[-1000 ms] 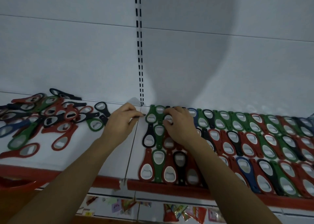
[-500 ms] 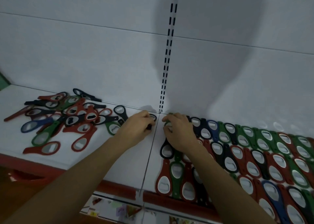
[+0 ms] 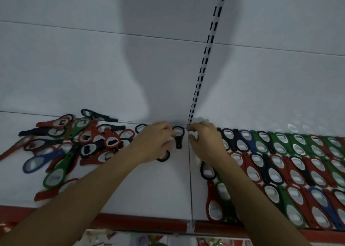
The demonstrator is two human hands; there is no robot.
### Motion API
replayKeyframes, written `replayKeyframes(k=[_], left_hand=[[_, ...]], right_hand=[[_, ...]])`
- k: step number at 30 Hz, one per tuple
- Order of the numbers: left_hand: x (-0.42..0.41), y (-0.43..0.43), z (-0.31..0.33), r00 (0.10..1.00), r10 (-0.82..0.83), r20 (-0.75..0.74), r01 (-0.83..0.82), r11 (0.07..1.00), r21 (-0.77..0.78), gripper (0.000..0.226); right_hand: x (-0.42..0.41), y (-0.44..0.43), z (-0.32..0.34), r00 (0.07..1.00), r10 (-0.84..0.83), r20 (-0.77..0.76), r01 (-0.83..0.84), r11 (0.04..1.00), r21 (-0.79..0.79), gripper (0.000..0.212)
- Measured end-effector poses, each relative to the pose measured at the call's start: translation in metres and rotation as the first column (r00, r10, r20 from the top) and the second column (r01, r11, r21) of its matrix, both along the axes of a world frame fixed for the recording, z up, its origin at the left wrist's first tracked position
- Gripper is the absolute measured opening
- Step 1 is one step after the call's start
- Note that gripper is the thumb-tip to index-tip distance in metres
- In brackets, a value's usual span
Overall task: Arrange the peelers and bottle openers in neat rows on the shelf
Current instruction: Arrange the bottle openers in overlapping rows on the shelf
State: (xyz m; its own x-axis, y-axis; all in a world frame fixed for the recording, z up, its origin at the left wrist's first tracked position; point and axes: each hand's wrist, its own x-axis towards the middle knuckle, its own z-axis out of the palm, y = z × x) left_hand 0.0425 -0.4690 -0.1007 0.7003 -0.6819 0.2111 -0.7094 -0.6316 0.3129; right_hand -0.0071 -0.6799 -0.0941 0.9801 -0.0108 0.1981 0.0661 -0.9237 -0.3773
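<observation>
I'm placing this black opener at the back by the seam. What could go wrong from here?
1. The black opener that the left hand pinches sits apart from the rows, so it may start a crooked column.
2. The left forearm passes close to the loose pile and could scatter it.

Head-worn view, close, down onto shelf (image 3: 168, 189)
</observation>
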Motion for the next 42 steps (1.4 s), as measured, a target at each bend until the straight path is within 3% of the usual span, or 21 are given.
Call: replayKeyframes(k=[4,6,8,11,13,16,22,25,29,32,35,38,40,42], left_hand=[[0.017,0.067,0.012,0.994,0.059,0.087,-0.069,0.991,0.115,0.041],[0.023,0.101,0.013,0.991,0.088,0.103,-0.1,0.988,0.119,0.045],[0.026,0.129,0.011,0.99,0.137,0.035,-0.141,0.955,0.26,0.067],[0.025,0.161,-0.005,0.968,0.214,-0.133,-0.121,0.859,0.498,0.089],[0.023,0.178,-0.017,0.956,0.241,-0.168,-0.151,0.893,0.424,0.081],[0.024,0.205,-0.023,0.965,0.256,-0.047,-0.235,0.934,0.27,0.062],[0.019,0.233,-0.026,0.972,0.232,-0.025,-0.229,0.97,0.078,0.05],[0.017,0.243,-0.021,0.97,0.224,-0.092,-0.227,0.973,-0.026,0.059],[0.012,0.266,-0.007,0.971,0.173,-0.165,-0.182,0.983,-0.037,0.073],[0.015,0.29,0.008,0.966,0.221,-0.134,-0.234,0.968,-0.087,0.078],[0.042,0.322,0.02,0.868,0.462,-0.182,-0.433,0.884,0.176,0.109],[0.068,0.338,0.02,0.807,0.498,-0.318,-0.369,0.845,0.388,0.127],[0.08,0.336,0.019,0.822,0.462,-0.333,-0.318,0.858,0.404,0.125],[0.091,0.331,0.024,0.84,0.457,-0.293,-0.323,0.855,0.406,0.106]], right_hand=[[0.003,0.037,0.002,0.996,0.084,-0.028,-0.084,0.996,0.008,0.028],[0.006,0.064,0.002,0.971,0.196,-0.137,-0.196,0.981,0.011,0.043],[0.012,0.09,-0.003,0.935,0.241,-0.259,-0.264,0.962,-0.061,0.055],[0.027,0.119,-0.005,0.945,0.174,-0.275,-0.2,0.977,-0.07,0.05],[0.034,0.136,-0.006,0.957,0.166,-0.237,-0.168,0.986,0.011,0.043],[0.036,0.172,-0.014,0.966,0.2,-0.166,-0.185,0.977,0.103,0.033],[0.044,0.209,-0.023,0.963,0.208,-0.169,-0.184,0.972,0.149,0.034],[0.047,0.219,-0.019,0.952,0.256,-0.168,-0.224,0.956,0.191,0.037],[0.049,0.232,-0.017,0.958,0.261,-0.119,-0.235,0.952,0.198,0.039],[0.057,0.23,-0.011,0.943,0.288,-0.17,-0.271,0.956,0.114,0.071],[0.071,0.238,-0.007,0.871,0.378,-0.313,-0.4,0.917,-0.007,0.1],[0.084,0.25,-0.012,0.836,0.421,-0.351,-0.47,0.88,-0.065,0.103],[0.093,0.258,-0.015,0.836,0.438,-0.331,-0.482,0.874,-0.058,0.1],[0.099,0.266,-0.019,0.834,0.454,-0.313,-0.49,0.87,-0.044,0.099]])
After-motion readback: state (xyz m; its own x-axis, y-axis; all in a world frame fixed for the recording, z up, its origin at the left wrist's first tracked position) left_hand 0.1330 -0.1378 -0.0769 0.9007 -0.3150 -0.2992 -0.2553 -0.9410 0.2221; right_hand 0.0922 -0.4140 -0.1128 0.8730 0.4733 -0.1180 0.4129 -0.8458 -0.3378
